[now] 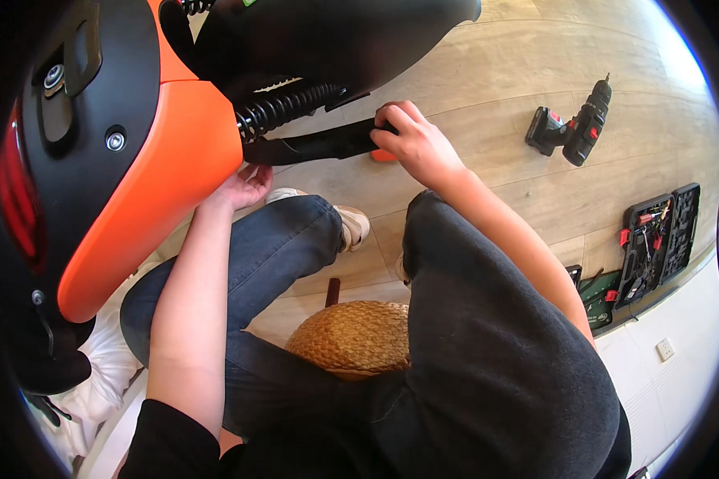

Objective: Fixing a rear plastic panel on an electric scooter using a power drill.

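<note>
I have the right hand (415,144) pinching the right end of a long black strip (319,145) between thumb and fingers. The strip lies far and left of centre in the scene, running left from that grip to the edge of an orange panel (164,176), just on the near side of a black coil spring (284,112). I see the left hand (249,188) palm up with its fingers curled, close under the strip's left end and beside the panel; part of it is hidden, so I cannot tell whether it holds anything. Near the centre I make out a woven stool (351,339). Off to the far right a cordless drill (587,132) lies on the wooden floor (487,152), and nearer, an open tool case (651,239).
</note>
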`<state>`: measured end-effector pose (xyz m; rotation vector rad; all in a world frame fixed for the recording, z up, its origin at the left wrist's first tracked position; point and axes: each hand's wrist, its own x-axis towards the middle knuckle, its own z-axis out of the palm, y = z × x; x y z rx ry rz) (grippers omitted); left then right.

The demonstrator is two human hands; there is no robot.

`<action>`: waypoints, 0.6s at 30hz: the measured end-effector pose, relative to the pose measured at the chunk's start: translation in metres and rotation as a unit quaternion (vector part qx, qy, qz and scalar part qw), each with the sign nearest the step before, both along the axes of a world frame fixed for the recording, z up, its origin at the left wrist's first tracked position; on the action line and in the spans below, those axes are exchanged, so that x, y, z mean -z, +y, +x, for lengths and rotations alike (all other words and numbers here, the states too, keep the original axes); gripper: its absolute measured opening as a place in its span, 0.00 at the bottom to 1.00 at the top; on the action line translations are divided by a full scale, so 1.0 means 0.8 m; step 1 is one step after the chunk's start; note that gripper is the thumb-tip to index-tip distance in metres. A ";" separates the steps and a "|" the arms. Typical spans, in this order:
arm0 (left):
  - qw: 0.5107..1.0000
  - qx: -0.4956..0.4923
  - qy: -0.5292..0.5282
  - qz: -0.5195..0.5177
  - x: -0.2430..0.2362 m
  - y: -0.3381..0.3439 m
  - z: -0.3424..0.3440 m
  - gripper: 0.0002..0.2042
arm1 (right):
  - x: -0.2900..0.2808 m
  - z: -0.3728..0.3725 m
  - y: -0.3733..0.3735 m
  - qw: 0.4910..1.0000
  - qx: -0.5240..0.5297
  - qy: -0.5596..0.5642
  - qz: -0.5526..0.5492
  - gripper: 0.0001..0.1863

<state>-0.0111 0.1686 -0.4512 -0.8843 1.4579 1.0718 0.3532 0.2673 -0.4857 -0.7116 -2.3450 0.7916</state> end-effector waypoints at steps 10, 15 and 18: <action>0.971 -0.062 0.098 0.210 0.034 -0.012 0.000 0.17 | 0.007 -0.032 0.021 0.997 0.026 -0.001 -0.067 0.14; 0.957 -0.047 0.190 0.214 0.044 0.005 0.015 0.13 | 0.013 -0.037 0.020 0.994 0.037 0.052 -0.089 0.11; 0.943 -0.018 0.233 0.235 0.053 0.004 0.012 0.16 | 0.014 -0.039 0.021 0.995 0.042 0.056 -0.075 0.10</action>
